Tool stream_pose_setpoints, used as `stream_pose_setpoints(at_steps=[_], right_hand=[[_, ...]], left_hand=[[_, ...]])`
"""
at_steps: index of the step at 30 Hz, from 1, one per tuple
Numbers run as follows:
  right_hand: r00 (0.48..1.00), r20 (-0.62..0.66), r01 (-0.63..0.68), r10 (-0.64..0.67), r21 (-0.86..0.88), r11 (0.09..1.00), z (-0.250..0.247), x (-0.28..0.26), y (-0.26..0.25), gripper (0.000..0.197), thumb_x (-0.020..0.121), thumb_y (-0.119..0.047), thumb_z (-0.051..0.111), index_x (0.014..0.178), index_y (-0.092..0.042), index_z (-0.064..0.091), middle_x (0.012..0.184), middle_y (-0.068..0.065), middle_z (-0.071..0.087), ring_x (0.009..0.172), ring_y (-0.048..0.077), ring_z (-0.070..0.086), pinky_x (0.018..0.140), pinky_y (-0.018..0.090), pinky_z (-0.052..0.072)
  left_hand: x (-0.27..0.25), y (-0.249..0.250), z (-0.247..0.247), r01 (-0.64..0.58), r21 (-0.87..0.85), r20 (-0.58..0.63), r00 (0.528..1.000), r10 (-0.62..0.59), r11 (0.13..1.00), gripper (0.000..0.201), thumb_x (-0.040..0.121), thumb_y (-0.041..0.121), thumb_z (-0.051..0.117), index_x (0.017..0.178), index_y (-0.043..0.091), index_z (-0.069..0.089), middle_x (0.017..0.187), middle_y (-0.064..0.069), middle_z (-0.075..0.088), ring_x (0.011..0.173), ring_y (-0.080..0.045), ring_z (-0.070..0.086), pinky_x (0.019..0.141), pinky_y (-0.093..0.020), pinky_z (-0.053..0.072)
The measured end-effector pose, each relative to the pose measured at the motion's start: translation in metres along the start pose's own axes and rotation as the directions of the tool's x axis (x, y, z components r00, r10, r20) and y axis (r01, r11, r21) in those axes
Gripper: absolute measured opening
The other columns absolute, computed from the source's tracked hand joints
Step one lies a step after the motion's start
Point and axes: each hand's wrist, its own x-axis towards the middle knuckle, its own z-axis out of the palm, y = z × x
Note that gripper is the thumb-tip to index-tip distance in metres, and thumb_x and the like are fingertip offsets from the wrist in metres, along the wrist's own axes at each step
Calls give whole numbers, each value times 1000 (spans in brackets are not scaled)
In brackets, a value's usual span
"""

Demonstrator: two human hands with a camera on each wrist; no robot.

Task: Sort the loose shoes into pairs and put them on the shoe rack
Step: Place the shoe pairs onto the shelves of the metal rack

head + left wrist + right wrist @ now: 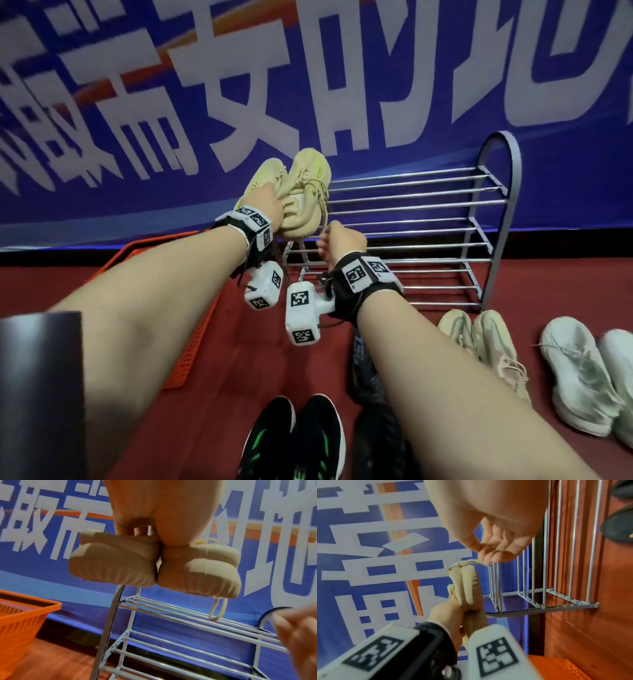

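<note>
A pair of beige knit sneakers (301,195) hangs in the air over the left end of the metal shoe rack (411,219). My left hand (270,205) grips both by their heel collars, soles side by side in the left wrist view (120,566). The rack's (188,615) shelves show bare rods. My right hand (337,240) is just right of the pair and pinches a loose lace (467,563) of the right-hand sneaker between thumb and fingertips (489,559). Another lace loop (217,609) dangles below the sole.
An orange basket (185,342) stands on the red floor left of the rack. Pairs lie on the floor in front: black-and-green (298,442), dark ones (370,377) under my right arm, beige-pink (486,342), white (582,377). A blue banner backs the rack.
</note>
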Motion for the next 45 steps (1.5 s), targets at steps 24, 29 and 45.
stream_pose_setpoints(at_steps=[24,29,45], right_hand=[[987,-4,-163,164,14,986,-14,121,12,22,93,-7,47,71,-7,53,61,3,52,47,12,46,37,16,38],[984,-18,-180,179,-4,984,-24,128,20,21,92,-7,46,72,-9,52,54,2,50,30,7,44,35,14,34],[983,-11,-182,183,-165,969,-31,117,26,21,91,-7,46,71,-8,50,60,4,53,36,8,47,38,17,37]], left_hand=[[135,30,92,-5,-51,9,1000,5,999,21,94,13,47,113,7,54,88,-9,57,83,-33,58,67,-32,38],[141,33,104,45,-51,0,999,-45,998,18,92,11,50,110,10,52,65,0,38,72,-28,48,68,-30,36],[111,14,118,83,-425,-190,965,-179,901,39,94,38,48,112,5,57,123,-15,53,115,-32,49,97,-38,36]])
